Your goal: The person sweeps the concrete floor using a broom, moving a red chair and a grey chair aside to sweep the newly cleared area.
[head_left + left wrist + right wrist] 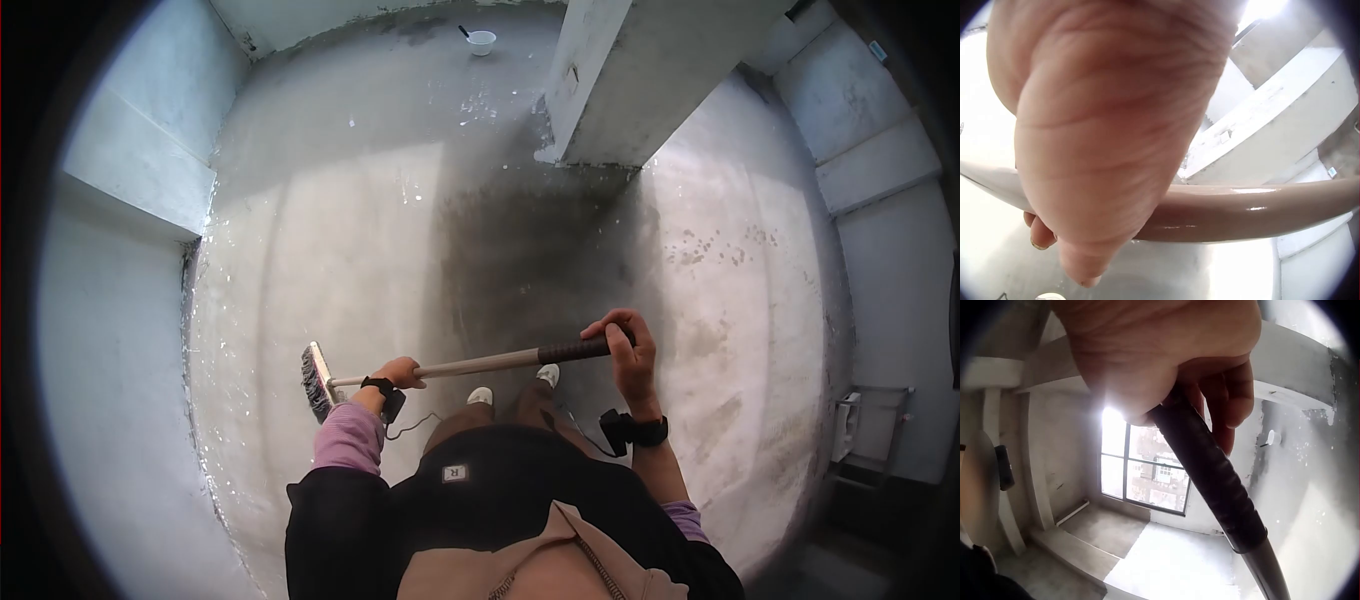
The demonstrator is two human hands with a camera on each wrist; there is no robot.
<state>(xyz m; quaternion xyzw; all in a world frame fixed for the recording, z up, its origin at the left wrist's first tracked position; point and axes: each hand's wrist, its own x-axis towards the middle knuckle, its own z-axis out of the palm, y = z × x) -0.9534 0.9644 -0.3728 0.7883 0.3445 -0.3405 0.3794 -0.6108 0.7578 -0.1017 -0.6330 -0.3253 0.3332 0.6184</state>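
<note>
A long-handled floor brush (pixel 480 365) lies nearly level across the front of the body in the head view. Its bristle head (pixel 318 382), with dark bristles on a pale block, points left. Close to that head, my left hand (pixel 402 373) grips the pale pole; the left wrist view shows the palm over the glossy pole (pixel 1229 212). My right hand (pixel 630 350) holds the dark ribbed grip (pixel 575 350) near its end. In the right wrist view, the thumb side and curled fingers (pixel 1235 400) surround the top of this grip.
A white bowl (pixel 481 43) with a dark handle sticking out stands on the far concrete floor. A square pillar (pixel 640 90) rises ahead, slightly right. Walls run along both sides. A metal frame (pixel 880 430) stands at the right wall. White specks dot the floor (pixel 350 220).
</note>
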